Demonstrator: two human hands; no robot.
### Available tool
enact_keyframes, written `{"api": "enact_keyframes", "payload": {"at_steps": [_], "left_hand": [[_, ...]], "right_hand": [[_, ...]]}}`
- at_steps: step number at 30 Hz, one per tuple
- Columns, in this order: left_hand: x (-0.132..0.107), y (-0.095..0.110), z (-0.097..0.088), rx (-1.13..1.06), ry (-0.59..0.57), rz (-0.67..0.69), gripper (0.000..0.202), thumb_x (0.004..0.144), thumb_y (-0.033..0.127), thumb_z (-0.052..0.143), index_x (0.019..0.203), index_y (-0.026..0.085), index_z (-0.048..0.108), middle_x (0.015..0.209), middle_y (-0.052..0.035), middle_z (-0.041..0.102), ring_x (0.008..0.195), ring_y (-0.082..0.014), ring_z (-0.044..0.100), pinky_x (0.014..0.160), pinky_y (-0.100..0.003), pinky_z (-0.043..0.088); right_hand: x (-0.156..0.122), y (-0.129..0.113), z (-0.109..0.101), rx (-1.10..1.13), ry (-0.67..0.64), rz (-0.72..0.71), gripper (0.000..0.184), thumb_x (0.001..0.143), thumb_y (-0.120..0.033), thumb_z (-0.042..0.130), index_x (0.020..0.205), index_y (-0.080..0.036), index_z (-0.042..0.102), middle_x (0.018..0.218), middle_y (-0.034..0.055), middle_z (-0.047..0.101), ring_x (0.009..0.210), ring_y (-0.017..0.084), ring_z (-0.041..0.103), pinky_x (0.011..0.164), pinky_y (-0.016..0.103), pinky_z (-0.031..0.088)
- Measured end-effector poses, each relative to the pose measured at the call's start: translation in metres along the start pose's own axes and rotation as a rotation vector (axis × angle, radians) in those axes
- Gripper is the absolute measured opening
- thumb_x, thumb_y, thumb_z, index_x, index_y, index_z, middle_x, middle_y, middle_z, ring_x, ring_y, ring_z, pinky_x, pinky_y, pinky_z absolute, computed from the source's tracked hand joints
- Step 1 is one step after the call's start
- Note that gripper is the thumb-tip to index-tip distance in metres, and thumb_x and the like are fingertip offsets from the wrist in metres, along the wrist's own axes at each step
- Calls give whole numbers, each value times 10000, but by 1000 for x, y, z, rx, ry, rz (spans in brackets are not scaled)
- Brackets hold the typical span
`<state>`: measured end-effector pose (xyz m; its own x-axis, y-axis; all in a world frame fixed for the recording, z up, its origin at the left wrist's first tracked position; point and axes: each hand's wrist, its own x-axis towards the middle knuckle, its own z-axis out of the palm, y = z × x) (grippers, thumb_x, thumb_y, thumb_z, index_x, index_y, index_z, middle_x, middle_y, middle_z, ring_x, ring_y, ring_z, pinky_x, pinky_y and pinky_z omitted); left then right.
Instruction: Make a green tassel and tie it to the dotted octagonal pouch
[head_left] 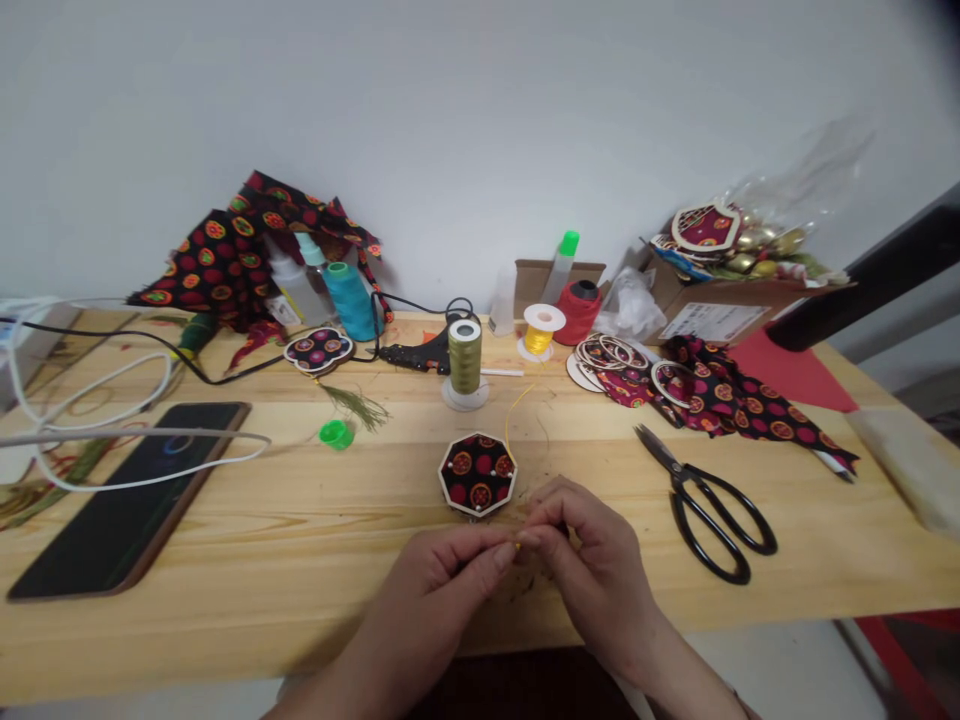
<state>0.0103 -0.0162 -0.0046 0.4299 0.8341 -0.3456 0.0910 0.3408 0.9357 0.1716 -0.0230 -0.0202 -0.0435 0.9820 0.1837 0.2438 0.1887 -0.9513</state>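
My left hand [457,580] and my right hand [589,555] meet near the front edge of the table, thumbs and fingertips pinched close together. A tiny bit of yellow cord [517,545] shows between the fingertips; most of it is hidden by my fingers. Just beyond them lies an octagonal ornament [478,473] with a pale wooden rim, dark patterned fabric and small white beads. Past its right edge a yellow strand rises in a curve toward the spool of yellow cord [537,338]. An olive thread spool [465,362] stands upright behind the ornament.
Black-handled scissors [709,505] lie open at the right. A phone [135,500] and white cable are at the left, near a green cap [336,434]. Along the back are a glue gun [416,352], a teal thread cone [352,302], patterned fabric [217,255] and a cardboard box [720,312].
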Motion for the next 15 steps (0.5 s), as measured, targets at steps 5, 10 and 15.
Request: {"api": "enact_keyframes", "payload": {"at_steps": [5,10,15], "left_hand": [[-3,-1,-1,43,-12,-10,248,862,337,547,799,214,753,711,7,660,750,-184,535,707,-272,383],[-3,2,-3,128,-10,11,312,869,349,525,662,190,696,584,27,544,631,-152,469,611,-246,356],[-3,9,-6,219,-38,67,286,871,331,509,684,191,674,686,3,605,714,-178,514,673,-263,382]], "right_hand": [[0,-1,-1,-1,15,44,186,804,-129,584,636,-202,552,665,-23,552,641,133,508,593,242,390],[1,-2,-1,15,5,32,174,817,-132,576,660,-207,558,680,-26,548,655,131,504,606,240,389],[0,-5,-2,11,-15,19,182,827,-149,575,656,-206,547,687,-23,550,662,132,508,609,238,390]]}}
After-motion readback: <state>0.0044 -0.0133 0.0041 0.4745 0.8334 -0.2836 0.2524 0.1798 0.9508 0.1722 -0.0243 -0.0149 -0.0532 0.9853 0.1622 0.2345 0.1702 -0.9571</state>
